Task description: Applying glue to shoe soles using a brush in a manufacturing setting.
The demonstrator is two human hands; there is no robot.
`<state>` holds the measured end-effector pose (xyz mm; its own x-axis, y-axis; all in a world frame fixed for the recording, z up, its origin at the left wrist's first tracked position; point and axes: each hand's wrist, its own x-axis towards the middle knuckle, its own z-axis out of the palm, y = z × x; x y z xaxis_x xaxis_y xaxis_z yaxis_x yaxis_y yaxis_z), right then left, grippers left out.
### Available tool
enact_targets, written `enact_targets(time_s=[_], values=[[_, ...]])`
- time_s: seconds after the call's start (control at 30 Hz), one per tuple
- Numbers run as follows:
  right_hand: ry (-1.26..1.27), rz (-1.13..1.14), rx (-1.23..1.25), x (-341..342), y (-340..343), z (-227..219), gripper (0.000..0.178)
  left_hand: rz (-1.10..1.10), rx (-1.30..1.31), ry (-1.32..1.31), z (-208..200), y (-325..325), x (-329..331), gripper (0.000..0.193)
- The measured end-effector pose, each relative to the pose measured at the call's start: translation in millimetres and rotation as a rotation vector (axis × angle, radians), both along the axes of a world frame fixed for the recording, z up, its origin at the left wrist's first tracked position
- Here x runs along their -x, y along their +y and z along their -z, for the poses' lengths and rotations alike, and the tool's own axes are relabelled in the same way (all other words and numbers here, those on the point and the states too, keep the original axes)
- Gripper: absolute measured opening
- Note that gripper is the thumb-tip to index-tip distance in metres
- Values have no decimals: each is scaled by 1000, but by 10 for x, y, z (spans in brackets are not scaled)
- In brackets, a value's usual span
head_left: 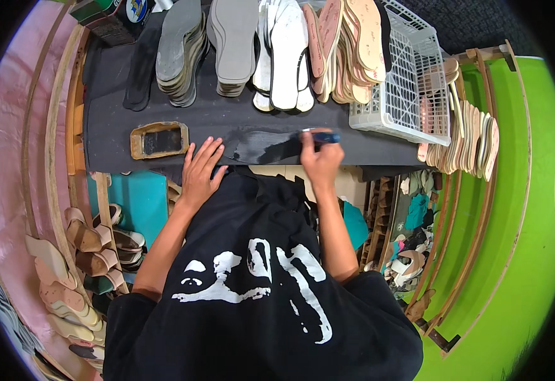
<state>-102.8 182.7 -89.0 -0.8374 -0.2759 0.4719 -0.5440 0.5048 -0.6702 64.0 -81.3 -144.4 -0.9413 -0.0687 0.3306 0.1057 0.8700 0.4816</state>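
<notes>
One dark insole [261, 147] was shown lying flat along the near edge of a black-covered table [207, 117], in front of the person's body. Its surface was streaked: dull grey with a faint sheen toward the left, and coated in darker, wet-looking black toward the right. One brush [329, 137] with a dark blue handle was gripped in the right hand [322, 162], over the insole's right part. The left hand [201, 174] was laid palm down with fingers spread at the insole's left end; whether the insole was touched by it could not be told. One shallow tan container [135, 143], dark inside, was placed left of that hand. Along the back, four piled groups were counted: dark grey insoles [179, 38], lighter grey insoles [233, 44], white insoles [288, 51] and pinkish-tan insoles [363, 41]. One white plastic basket [395, 129] was set at their right.
</notes>
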Motion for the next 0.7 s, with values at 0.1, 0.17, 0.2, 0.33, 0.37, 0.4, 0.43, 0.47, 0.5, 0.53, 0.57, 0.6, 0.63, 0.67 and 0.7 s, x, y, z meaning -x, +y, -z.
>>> enact_targets(time_s=[0.1,0.17,0.2,0.33,0.37,0.4,0.43,0.47,0.5,0.53,0.57,0.6,0.63,0.67,0.7], values=[[-108,268,-34,61,96,4,9,1,-27,2,-18,-5,36,60],[-68,251,-8,-45,-35,6,8,13,-44,2,-14,-11,47,59],[-172,196,51,-186,-187,18,9,8,-26,11,-7,-15,46,60],[-97,-138,38,-223,-341,2,11,-4,2,18,48,-27,15,62],[-255,-63,40,-198,-296,-93,9,-7,5,16,28,-28,11,62],[-179,4,19,-89,-182,-58,8,-2,2,13,12,-19,16,62],[-104,70,-1,29,-48,-24,8,3,-1,8,-9,-10,18,62],[-85,144,8,98,66,-64,8,-6,1,3,-13,2,30,62],[-66,221,20,146,154,-104,9,-1,5,5,-9,15,58,61],[-45,233,-20,174,227,-146,10,4,6,6,-9,30,61,61],[-24,245,-60,177,258,-164,11,-1,8,0,1,30,41,61],[25,194,-91,145,255,-93,11,-14,19,6,17,32,16,60],[22,174,-118,74,243,5,12,-19,27,17,27,49,32,60],[53,95,-168,-21,156,-63,15,-17,30,17,33,50,39,60],[84,16,-218,-137,68,-134,19,-14,37,17,38,54,40,60]])
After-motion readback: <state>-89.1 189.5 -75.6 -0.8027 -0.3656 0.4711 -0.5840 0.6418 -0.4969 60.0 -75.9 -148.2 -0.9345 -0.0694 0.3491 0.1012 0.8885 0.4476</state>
